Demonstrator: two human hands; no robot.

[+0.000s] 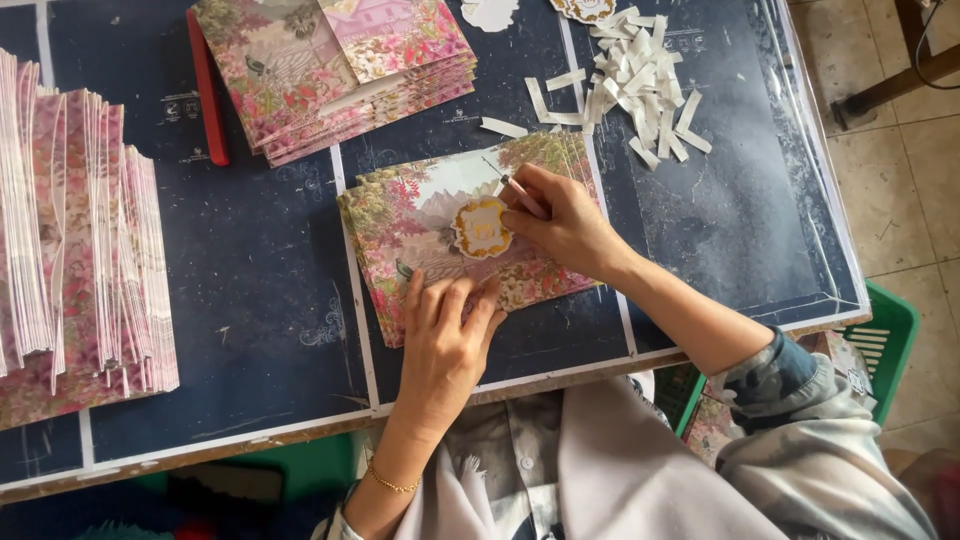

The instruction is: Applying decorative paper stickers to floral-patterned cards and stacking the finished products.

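Left hand (445,335) lies flat, fingers spread, on the near edge of the top floral card (440,215) of a small stack at the middle of the dark table (250,290); it holds nothing, only presses the card down. Right hand (560,220) is closed in a pinch on a thin stick-like tool (518,192), its fingertips resting at the right edge of the gold-rimmed emblem sticker (482,228), which sits at the centre of the card's pale panel. Judgement: the step is seating the emblem; to do it well, keep the left palm steady so the stack cannot slide, check the emblem is centred and square in the panel before pressing, then rub outward from the middle so no edge lifts. A heap of white paper strips (635,75) lies beyond the hand, well apart. A second stack of floral cards (335,70) lies at the far edge, a fanned pile of cards (80,240) at left. Unclear: the tool's tip and kind are hidden by the fingers; whether the emblem is already stuck cannot be told; the far stack and fanned pile are cut off by the frame.
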